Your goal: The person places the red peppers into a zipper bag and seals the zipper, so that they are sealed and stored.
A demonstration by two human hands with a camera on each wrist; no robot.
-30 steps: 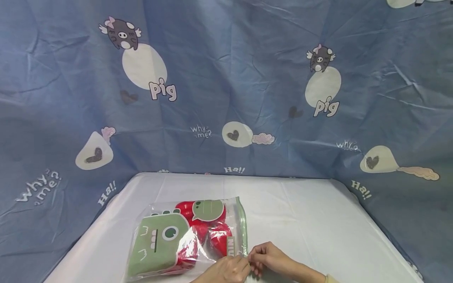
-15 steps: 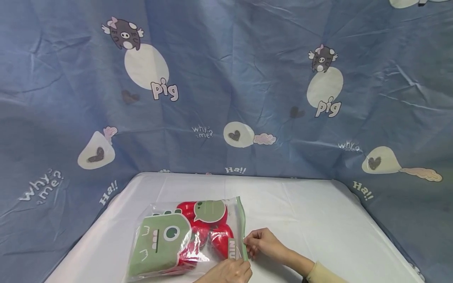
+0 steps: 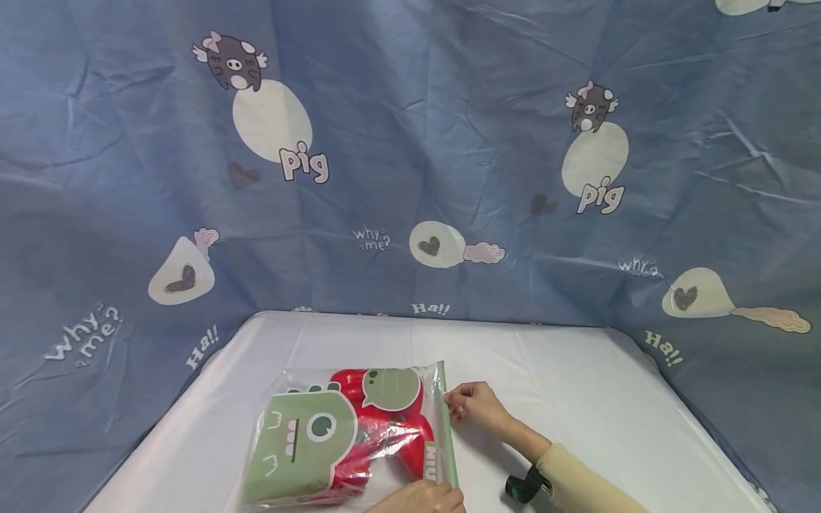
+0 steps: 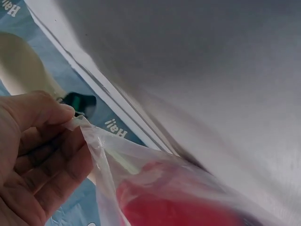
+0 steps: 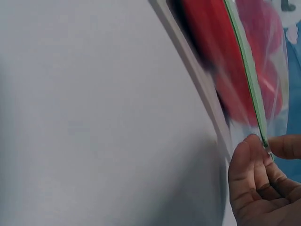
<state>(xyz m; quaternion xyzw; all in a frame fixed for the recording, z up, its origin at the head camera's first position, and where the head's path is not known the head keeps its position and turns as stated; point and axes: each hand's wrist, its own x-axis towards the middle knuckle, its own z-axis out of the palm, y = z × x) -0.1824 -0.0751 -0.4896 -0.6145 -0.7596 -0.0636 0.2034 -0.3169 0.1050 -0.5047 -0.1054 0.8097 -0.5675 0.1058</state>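
Observation:
A clear zip bag (image 3: 301, 449), printed with a green one-eyed monster, lies on the table with glossy red objects (image 3: 353, 470) inside. Its green zip strip (image 3: 448, 434) runs down the right side. My left hand (image 3: 420, 499) holds the near corner; in the left wrist view, thumb and fingers pinch the plastic corner (image 4: 89, 134). Farther up the strip, my right hand (image 3: 477, 406) pinches the zip. The right wrist view shows a small slider (image 5: 267, 149) between its thumb and fingers. What the red objects are stays blurred behind the plastic.
A white-covered table (image 3: 551, 377) lies beneath the bag. Behind it hangs a blue cloth (image 3: 359, 185) with pig prints. A dark wrist device (image 3: 526, 484) sits on the right forearm, below a beige sleeve (image 3: 577, 477).
My right hand has moved away from the left hand, up along the green strip toward the far end. The left hand stays at the near corner, and the strip now looks straighter.

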